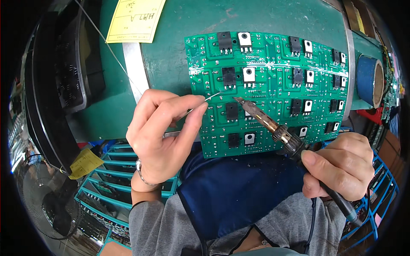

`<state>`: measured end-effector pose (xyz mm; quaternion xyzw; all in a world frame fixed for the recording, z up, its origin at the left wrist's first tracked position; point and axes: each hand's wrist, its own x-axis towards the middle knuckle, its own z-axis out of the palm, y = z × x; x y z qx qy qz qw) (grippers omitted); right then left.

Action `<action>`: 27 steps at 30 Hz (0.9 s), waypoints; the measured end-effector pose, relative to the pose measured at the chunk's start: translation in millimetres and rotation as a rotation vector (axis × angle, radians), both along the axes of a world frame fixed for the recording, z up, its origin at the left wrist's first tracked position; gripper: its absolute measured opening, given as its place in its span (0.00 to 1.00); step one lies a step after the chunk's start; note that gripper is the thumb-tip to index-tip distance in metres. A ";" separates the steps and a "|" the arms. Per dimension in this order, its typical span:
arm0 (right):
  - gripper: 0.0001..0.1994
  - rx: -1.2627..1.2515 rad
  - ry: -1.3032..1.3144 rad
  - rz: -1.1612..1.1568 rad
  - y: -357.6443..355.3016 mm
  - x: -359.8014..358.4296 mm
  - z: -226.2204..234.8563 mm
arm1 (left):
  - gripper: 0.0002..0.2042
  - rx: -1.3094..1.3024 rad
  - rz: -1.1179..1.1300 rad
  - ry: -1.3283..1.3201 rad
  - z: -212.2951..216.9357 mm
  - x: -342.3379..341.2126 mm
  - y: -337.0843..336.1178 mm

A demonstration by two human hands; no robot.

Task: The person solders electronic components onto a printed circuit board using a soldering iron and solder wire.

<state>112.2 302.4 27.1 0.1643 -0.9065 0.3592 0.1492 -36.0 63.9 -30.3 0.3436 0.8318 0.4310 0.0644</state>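
Note:
A large green circuit board [273, 96] lies on the bench in front of me, with rows of black and white-faced transistors on it. My left hand [164, 128] pinches a thin strand of solder wire [215, 94], whose tip points over the board's left part. The strand trails back from the fingers toward the upper left. A soldering iron [273, 128] is gripped in my right hand [341, 166]. Its tip is over the board, a short way right of the wire's end; whether it touches the board I cannot tell.
A yellow paper tag [134, 19] lies at the far left of the green bench [171, 64]. A blue tape roll [370, 81] stands to the right. Black trays [64, 77] rise on the left, above a fan [49, 196]. Racks [106, 175] holding boards flank me.

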 end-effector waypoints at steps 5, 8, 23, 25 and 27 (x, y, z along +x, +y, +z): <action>0.12 0.024 0.006 0.022 -2.5 -7.3 -0.8 | 0.09 0.018 -0.007 0.007 -4.8 -1.3 3.0; 0.12 0.007 0.037 0.019 -3.0 -9.1 -7.0 | 0.09 -0.005 -0.016 0.008 -4.2 -3.0 3.4; 0.14 0.113 0.084 -0.054 -15.0 -5.2 -10.3 | 0.08 0.007 -0.038 0.021 -5.0 -5.2 7.3; 0.14 0.112 0.082 -0.061 -15.8 -5.5 -9.7 | 0.08 0.001 -0.047 0.021 -5.1 -5.4 7.9; 0.14 0.100 0.084 -0.054 -16.7 -7.3 -14.4 | 0.08 -0.011 -0.036 0.017 -7.6 -4.3 4.5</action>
